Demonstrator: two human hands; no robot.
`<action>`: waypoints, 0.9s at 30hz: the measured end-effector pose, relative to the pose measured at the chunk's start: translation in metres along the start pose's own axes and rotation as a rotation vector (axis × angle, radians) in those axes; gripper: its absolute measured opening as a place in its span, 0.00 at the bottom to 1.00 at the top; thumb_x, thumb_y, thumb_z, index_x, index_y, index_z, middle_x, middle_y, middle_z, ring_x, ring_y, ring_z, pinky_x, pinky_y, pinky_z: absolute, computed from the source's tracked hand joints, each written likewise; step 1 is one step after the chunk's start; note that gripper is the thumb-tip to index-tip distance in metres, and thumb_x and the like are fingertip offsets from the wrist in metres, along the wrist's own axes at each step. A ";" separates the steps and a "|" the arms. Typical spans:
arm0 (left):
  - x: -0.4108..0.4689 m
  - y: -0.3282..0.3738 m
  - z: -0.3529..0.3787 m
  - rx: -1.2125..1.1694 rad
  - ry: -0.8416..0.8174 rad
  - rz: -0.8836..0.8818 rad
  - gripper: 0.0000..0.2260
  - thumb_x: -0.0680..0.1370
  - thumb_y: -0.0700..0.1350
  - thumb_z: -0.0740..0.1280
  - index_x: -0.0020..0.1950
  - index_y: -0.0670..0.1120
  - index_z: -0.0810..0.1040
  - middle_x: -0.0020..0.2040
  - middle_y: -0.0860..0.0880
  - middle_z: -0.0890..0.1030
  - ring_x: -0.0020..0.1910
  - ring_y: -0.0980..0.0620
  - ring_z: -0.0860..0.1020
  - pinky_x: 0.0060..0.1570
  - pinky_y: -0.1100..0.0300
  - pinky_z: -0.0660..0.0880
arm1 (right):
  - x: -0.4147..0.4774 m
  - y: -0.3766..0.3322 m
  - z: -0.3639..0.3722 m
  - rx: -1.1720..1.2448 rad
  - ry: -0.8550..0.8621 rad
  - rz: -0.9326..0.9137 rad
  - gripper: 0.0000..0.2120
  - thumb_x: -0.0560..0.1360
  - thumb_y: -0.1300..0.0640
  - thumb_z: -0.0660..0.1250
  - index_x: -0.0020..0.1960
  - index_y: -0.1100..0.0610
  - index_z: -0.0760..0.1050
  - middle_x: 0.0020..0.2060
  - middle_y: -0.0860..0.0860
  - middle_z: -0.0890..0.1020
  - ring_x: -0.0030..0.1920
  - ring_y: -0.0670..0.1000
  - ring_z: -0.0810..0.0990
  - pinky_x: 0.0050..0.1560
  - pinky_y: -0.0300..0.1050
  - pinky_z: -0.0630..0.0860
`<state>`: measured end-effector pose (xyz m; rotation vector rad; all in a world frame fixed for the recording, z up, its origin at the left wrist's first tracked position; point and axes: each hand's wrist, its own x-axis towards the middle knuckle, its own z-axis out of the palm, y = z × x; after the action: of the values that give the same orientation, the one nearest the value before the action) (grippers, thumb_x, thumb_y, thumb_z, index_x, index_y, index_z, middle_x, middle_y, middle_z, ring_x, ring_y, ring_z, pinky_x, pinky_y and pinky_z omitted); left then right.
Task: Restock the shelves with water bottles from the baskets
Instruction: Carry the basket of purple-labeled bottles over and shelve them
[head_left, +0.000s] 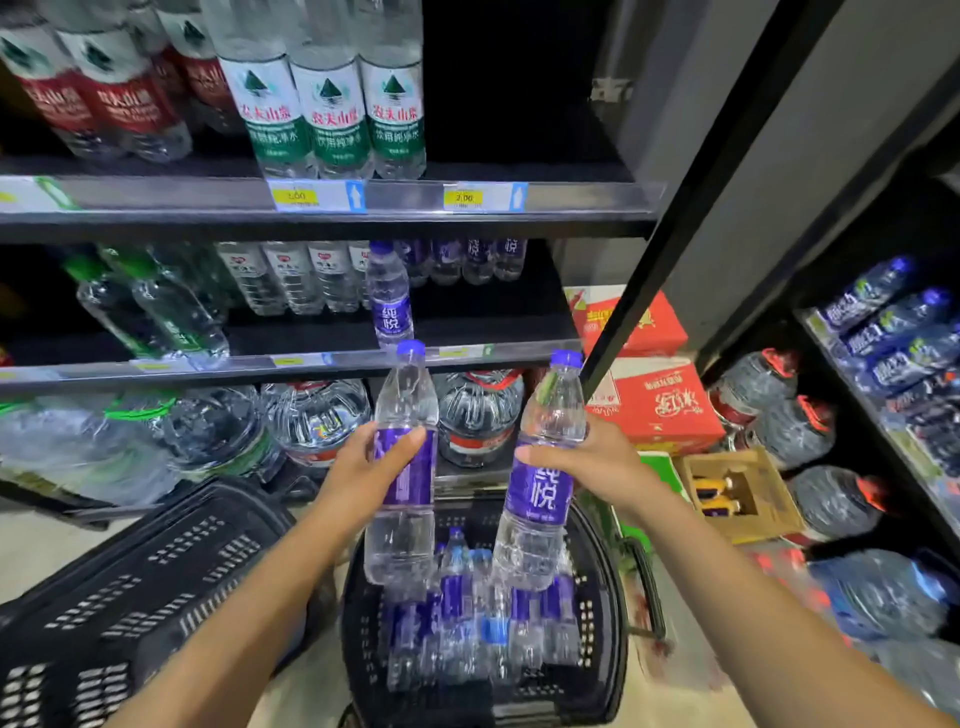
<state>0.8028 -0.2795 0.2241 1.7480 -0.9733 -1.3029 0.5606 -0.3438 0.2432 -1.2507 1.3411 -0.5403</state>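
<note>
From the head camera, the left hand (371, 467) grips one purple-labelled water bottle (404, 540) around its label and the right hand (589, 460) grips a second bottle (540, 501) at the top of its label. Both are roughly upright with blue caps, held above the black basket (605, 597) on the floor, where more purple-labelled bottles (467, 623) stand packed together. A lone shelf bottle (389, 296) of the same kind stands at the front of the middle shelf (249, 366) just above the hands, another dark basket (130, 587) lies to the left, and red cartons (660, 408) are stacked to the right
</note>
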 end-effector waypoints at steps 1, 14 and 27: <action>0.010 0.004 0.006 -0.017 0.016 0.004 0.23 0.67 0.67 0.71 0.55 0.55 0.76 0.51 0.51 0.83 0.51 0.49 0.82 0.54 0.52 0.77 | 0.010 -0.003 -0.006 -0.020 -0.007 -0.010 0.15 0.64 0.58 0.80 0.48 0.51 0.80 0.42 0.48 0.86 0.42 0.47 0.85 0.43 0.40 0.79; 0.181 0.005 0.057 -0.150 0.180 0.289 0.18 0.69 0.46 0.77 0.52 0.56 0.72 0.40 0.63 0.80 0.35 0.74 0.76 0.34 0.79 0.69 | 0.180 0.009 -0.015 0.048 0.130 -0.248 0.26 0.57 0.52 0.82 0.53 0.53 0.80 0.43 0.46 0.86 0.42 0.44 0.85 0.39 0.36 0.77; 0.262 0.050 0.072 -0.226 0.215 0.545 0.20 0.68 0.55 0.77 0.54 0.58 0.73 0.49 0.59 0.81 0.45 0.68 0.79 0.50 0.63 0.75 | 0.261 -0.027 -0.019 0.268 0.414 -0.470 0.31 0.59 0.54 0.82 0.56 0.57 0.71 0.47 0.50 0.84 0.42 0.47 0.85 0.40 0.40 0.80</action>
<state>0.7774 -0.5428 0.1453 1.2937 -1.0370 -0.8206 0.6142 -0.5892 0.1635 -1.2721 1.2483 -1.3245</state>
